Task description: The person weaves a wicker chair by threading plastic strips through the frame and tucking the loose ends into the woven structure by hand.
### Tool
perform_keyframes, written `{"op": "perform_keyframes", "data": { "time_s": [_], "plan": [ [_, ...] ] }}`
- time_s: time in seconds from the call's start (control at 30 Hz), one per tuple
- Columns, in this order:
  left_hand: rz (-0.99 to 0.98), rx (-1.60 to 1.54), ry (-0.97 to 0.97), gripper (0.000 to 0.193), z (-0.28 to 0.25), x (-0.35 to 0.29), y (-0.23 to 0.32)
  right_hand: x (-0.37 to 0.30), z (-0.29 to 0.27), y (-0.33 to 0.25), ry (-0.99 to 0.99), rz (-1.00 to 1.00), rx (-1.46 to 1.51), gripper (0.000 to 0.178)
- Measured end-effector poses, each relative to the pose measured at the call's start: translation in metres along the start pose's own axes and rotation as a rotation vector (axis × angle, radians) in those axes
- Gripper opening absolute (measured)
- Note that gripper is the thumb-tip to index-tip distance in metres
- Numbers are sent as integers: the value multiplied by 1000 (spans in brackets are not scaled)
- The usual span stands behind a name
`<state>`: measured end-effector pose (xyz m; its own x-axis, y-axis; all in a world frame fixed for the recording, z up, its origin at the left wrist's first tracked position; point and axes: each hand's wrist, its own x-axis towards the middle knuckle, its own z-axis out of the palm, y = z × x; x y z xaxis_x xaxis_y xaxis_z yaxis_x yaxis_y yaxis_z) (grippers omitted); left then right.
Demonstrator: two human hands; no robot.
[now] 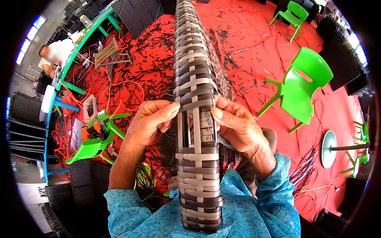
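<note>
A long woven panel (194,65) of grey and dark brown flat plastic strips runs away from my body, its narrow edge facing up. My left hand (151,121) is closed on the left side of that edge, thumb and forefinger pinching one grey-brown strip (196,105) that crosses it. On the right side, my right hand (240,125) pinches near the same strip's other end, thumb on top. Just nearer to me is an unwoven gap where a pale lengthwise strip (197,133) and the panel's inside show. Past it the weave closes up again toward my shirt.
Dark strip scraps litter the red floor (254,75). Green plastic chairs (303,87) stand at right; another green chair (97,139) lies at left near an orange-handled tool and red hoses. A person sits at a green-edged table (85,35). Loose strips (303,164) lie at lower right.
</note>
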<state>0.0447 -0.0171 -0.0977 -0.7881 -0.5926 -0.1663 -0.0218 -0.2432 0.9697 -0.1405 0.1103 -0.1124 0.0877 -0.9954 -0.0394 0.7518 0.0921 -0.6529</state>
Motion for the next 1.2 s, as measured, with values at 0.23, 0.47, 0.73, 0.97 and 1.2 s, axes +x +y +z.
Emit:
{"op": "perform_keyframes", "data": {
  "time_s": [0.23,0.47,0.73,0.97,1.2],
  "plan": [
    [99,-63,-77,30,0,4,-14,-2,11,-3,127,-31,-106,39],
    [102,-172,-144,33,-2,8,-23,-11,16,-5,312,-64,-265,46],
    [127,-338,-237,31,5,16,-35,-20,26,-7,467,-652,-778,20],
    [170,-134,-246,22,-2,16,-32,-13,51,-42,421,-678,-1036,22],
    [771,954,413,17,-59,1,33,48,94,-71,87,-290,-1665,37]
  ]
}}
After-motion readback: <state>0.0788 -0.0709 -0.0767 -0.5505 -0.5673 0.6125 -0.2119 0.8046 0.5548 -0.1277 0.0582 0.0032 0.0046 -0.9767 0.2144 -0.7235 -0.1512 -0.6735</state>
